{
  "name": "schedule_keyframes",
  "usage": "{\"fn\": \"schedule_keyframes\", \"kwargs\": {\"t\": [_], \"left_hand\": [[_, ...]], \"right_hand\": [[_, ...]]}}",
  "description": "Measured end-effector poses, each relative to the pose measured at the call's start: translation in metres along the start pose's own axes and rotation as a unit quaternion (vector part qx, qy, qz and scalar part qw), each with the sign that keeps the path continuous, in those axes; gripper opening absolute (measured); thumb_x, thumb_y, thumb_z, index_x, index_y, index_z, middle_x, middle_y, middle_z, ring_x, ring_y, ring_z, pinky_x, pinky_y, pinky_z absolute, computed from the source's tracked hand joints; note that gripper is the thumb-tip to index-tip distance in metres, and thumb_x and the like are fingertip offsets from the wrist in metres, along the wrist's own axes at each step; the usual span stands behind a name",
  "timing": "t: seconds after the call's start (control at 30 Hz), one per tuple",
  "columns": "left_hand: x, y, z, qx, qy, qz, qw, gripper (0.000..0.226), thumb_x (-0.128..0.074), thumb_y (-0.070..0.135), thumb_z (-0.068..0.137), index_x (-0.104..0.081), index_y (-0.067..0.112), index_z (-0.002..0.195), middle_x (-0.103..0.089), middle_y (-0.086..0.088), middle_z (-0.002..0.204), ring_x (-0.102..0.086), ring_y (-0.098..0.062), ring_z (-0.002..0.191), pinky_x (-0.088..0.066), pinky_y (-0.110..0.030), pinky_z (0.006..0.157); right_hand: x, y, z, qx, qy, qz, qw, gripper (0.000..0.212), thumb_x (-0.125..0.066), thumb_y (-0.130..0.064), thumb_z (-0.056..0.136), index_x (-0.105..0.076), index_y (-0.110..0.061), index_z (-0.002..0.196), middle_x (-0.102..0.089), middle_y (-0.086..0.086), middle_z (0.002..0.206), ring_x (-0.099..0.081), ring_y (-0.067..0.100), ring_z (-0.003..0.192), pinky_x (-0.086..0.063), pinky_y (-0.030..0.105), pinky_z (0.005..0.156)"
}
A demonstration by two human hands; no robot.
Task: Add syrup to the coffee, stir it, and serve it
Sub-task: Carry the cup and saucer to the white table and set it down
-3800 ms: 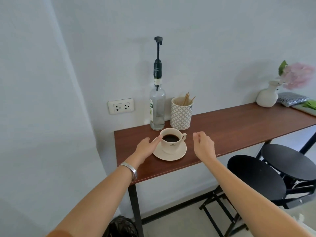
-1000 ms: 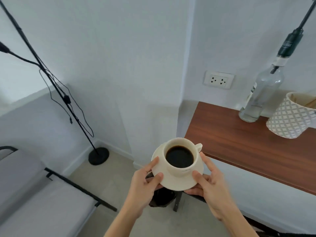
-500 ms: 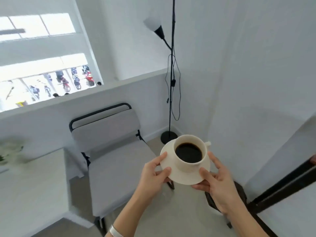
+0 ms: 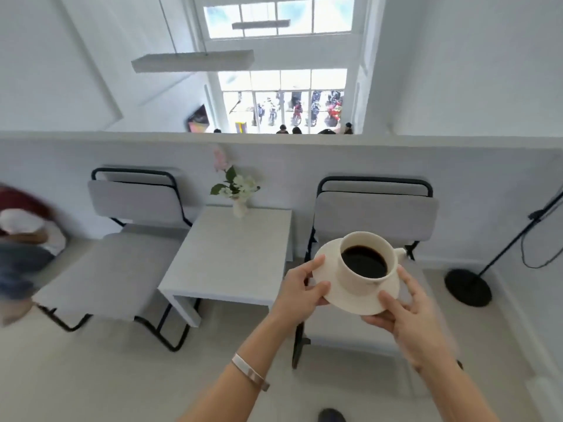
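Note:
A cream cup (image 4: 359,280) full of black coffee stands on a cream saucer (image 4: 335,292), carried in the air at mid-right. My left hand (image 4: 300,289) grips the saucer's left rim, thumb on top. My right hand (image 4: 408,312) holds the saucer's near right rim from below, thumb on top. The cup's handle points right. The syrup bottle and the stirrers are out of view.
A small white table (image 4: 231,254) with a flower vase (image 4: 239,205) stands ahead, left of the cup. Grey chairs flank the table, one at left (image 4: 122,239), one at right (image 4: 374,214) behind the cup. A floor lamp base (image 4: 467,287) sits at right. A blurred person (image 4: 21,245) is at far left.
I have turned away from the wooden counter with the cup and saucer in both hands. The white table and the two chairs have come into view ahead.

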State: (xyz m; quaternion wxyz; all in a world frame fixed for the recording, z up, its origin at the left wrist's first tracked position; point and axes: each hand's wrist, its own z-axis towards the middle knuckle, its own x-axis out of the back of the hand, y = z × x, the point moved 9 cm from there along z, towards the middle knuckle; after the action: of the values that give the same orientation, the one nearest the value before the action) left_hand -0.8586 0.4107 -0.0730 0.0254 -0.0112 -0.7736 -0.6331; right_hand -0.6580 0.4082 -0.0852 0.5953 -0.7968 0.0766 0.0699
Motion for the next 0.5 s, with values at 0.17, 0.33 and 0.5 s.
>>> {"fn": "schedule_keyframes", "kwargs": {"t": [0.17,0.33,0.5], "left_hand": [[0.094,-0.017,0.026,0.011,0.08,-0.003,0.997,0.056,-0.062,0.003,0.091,-0.045,0.017,0.142,-0.052,-0.008,0.135,-0.059,-0.027,0.117,-0.059,-0.039,0.086],[0.161,-0.033,0.052,0.021,0.123,-0.026,0.992,0.056,-0.061,-0.001,0.091,-0.045,0.013,0.143,-0.052,-0.009,0.134,-0.065,-0.022,0.109,-0.059,-0.03,0.08],[0.233,-0.058,0.103,0.029,0.17,-0.05,0.984,0.055,-0.062,0.001,0.091,-0.047,0.016,0.142,-0.054,-0.007,0.135,-0.068,-0.019,0.105,-0.059,-0.032,0.081]], "right_hand": [[-0.092,0.018,0.054,-0.02,-0.067,-0.023,0.997,0.065,-0.052,0.001,0.096,-0.031,-0.028,0.151,-0.072,0.021,0.095,-0.075,0.028,0.068,-0.063,0.037,0.057],[-0.165,0.035,0.097,-0.026,-0.111,-0.045,0.992,0.066,-0.052,0.001,0.097,-0.029,-0.031,0.149,-0.07,0.023,0.107,-0.074,0.036,0.083,-0.063,0.037,0.057],[-0.234,0.06,0.162,-0.039,-0.146,-0.075,0.986,0.064,-0.052,-0.001,0.097,-0.031,-0.037,0.146,-0.073,0.016,0.107,-0.074,0.034,0.09,-0.062,0.045,0.065]]}}
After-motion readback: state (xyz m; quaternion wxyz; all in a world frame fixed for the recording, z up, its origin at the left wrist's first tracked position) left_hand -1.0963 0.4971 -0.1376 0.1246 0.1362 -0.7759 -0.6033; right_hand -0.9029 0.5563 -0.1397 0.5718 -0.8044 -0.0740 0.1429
